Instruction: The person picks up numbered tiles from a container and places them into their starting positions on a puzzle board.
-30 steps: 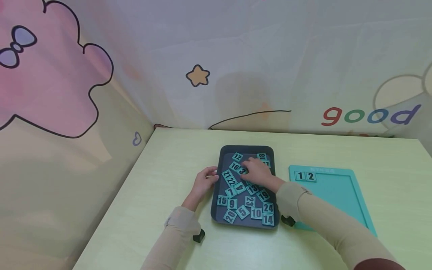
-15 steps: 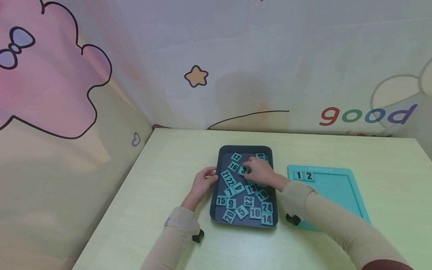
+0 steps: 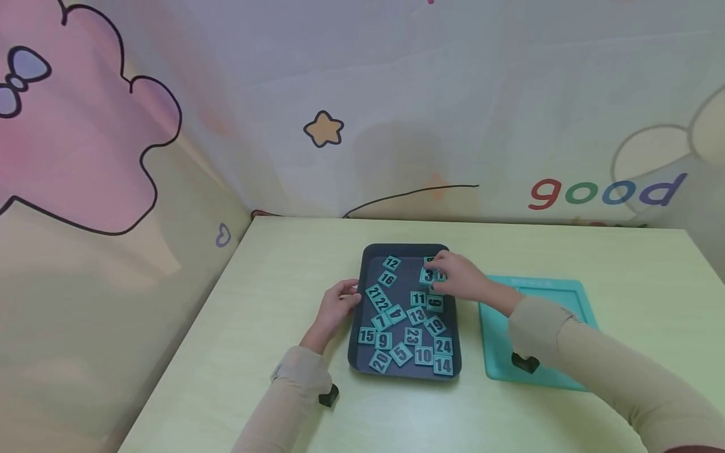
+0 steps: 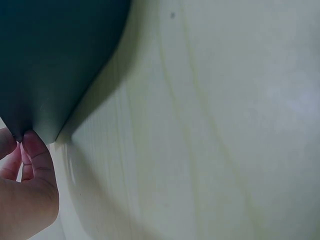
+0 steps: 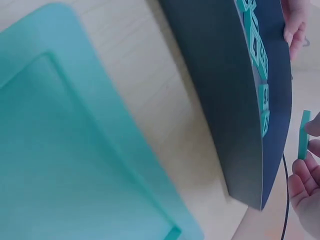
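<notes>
Right hand pinches the number 3 tile between thumb and fingertips, holding it up over the far right part of the tray; seen edge-on at the right wrist, it looks like a thin, flat square. My judgement: light, stiff, probably smooth plastic or similar, unlikely to break if dropped, though it could slip or twist if caught only at a corner. Best hold would seem to be two opposite edges, number side up and uncovered. Left hand grips the tray's left rim, thumb against finger; the tray reads as rigid and light enough to slide, so steadying it there seems sensible. Other tiles, among them the 11, lie flat in the tray, some touching; a fingernail under an edge may be needed. The teal board lies right of the tray on the table, partly behind the right sleeve.
</notes>
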The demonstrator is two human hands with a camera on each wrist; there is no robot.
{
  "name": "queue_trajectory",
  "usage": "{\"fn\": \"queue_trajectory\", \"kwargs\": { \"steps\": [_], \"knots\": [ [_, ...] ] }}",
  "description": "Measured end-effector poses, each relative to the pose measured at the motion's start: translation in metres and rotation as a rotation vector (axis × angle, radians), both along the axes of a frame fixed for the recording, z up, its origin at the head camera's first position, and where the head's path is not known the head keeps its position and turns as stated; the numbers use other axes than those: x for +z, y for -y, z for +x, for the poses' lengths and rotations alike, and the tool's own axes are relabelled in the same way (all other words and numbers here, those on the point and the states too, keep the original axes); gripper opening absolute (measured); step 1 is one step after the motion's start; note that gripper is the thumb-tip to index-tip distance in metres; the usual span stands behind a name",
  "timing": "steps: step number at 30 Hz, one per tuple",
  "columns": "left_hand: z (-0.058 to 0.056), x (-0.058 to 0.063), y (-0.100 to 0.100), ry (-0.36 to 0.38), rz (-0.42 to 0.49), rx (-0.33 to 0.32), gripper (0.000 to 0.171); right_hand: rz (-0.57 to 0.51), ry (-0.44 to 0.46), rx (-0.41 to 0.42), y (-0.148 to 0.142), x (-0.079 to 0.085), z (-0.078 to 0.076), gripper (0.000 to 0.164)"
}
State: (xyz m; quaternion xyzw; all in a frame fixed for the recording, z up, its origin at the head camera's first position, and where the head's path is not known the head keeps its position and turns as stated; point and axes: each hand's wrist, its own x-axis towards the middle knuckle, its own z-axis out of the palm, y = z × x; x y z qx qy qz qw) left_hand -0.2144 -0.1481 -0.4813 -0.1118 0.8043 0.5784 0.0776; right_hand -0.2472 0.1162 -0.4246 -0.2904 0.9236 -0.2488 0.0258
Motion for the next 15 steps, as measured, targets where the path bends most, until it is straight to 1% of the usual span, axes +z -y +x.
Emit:
{"fn": "queue_trajectory", "kwargs": {
  "steps": [9,15],
  "knots": [
    [0.0,-0.001,0.0,0.008,-0.013,0.001,0.034,-0.048,0.035,-0.047,-0.032,0.007,0.004,0.035],
    [-0.001,0.0,-0.001,0.011,-0.014,0.001,0.035,-0.028,0.058,-0.081,-0.061,0.011,0.007,0.036]
  ]
}}
